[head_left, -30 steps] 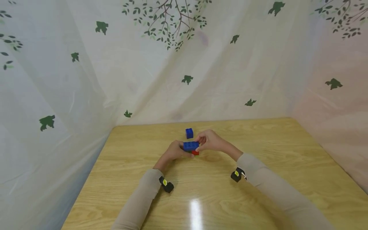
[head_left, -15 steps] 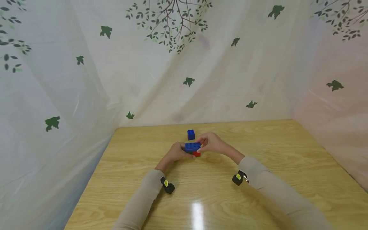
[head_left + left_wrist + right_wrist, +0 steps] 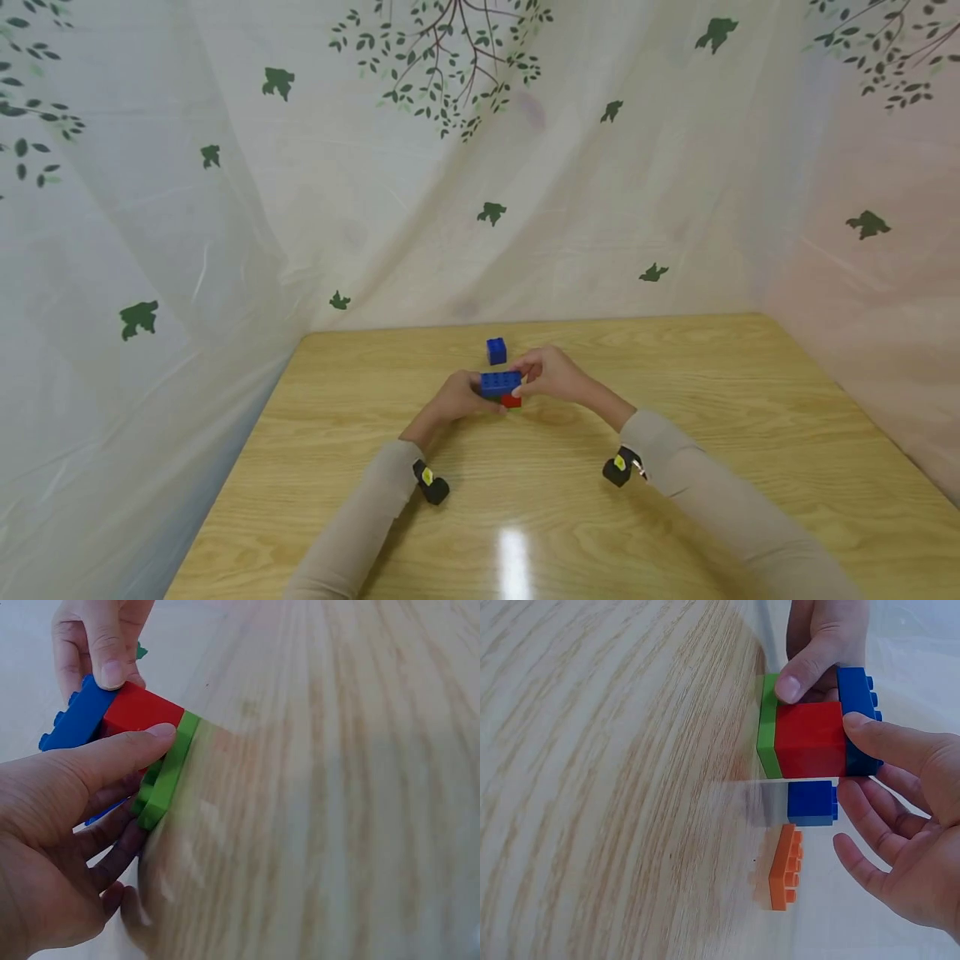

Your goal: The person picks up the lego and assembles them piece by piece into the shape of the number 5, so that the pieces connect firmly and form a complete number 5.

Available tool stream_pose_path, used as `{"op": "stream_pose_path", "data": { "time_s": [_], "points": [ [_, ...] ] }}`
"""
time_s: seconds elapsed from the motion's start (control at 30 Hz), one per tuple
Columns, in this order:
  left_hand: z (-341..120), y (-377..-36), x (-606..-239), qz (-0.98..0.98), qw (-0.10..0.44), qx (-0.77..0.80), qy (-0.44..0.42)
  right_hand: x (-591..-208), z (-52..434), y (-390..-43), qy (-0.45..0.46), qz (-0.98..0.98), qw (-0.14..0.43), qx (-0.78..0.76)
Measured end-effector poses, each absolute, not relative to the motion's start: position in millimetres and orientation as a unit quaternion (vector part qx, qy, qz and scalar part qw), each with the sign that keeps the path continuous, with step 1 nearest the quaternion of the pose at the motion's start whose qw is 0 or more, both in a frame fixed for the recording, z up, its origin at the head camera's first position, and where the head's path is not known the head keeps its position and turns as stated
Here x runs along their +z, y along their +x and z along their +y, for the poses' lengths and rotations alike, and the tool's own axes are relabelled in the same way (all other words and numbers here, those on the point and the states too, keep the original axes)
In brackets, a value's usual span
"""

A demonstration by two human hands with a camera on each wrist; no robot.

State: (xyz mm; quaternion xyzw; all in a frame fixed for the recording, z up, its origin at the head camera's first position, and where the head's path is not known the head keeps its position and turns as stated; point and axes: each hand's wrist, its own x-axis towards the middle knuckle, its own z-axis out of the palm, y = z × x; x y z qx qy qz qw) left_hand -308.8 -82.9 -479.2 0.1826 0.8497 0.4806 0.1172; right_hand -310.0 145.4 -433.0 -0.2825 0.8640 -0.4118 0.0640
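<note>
Your left hand (image 3: 456,398) and right hand (image 3: 551,373) both had the brick stack (image 3: 501,388) pinched between them, mid-tabletop (image 3: 675,467). Left thumb lay curled along the stack's side, its tip at the red/green seam, other fingers tucked behind it. Right thumb pressed on the blue brick's edge where it meets the red, fingers wrapped behind it.

Stack order, per the wrist views: green plate (image 3: 767,724) at the base against the tabletop, red brick (image 3: 810,739) in the middle, blue brick (image 3: 858,709) on top, studs up. Blue brick is longer than the red one and overhangs it. In the head view its long axis ran left-right, roughly across your body, from hand to hand.

Around it:
- small blue brick (image 3: 496,351) on the tabletop just beyond the stack, near but not touching, studs up.
- orange plate (image 3: 786,867) seen in the right wrist view only, past the small blue brick (image 3: 811,802); hidden in the head view, behind that brick.
- leaf-print curtain (image 3: 225,208) enclosing the tabletop on the left, far and right sides.

Your own fingers covered the stack's two ends; the near face stayed visible.
</note>
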Motion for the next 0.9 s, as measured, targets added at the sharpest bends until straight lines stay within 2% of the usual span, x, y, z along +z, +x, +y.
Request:
{"op": "stream_pose_path", "data": {
  "time_s": [0.37,0.5,0.67,0.9],
  "points": [
    [-110,-313,-453,0.85,0.17,0.451,0.211,-434,144,-309,-0.281,0.864,0.06,-0.414],
    [-119,-317,-443,0.862,0.165,0.433,0.205,-435,144,-309,-0.282,0.866,0.058,-0.41],
    [-123,-325,-436,0.874,0.121,0.43,0.191,-433,144,-309,-0.285,0.867,0.057,-0.404],
    [-118,-336,-435,0.875,0.026,0.451,0.172,-430,144,-306,-0.287,0.869,0.059,-0.398]
  ]
}}
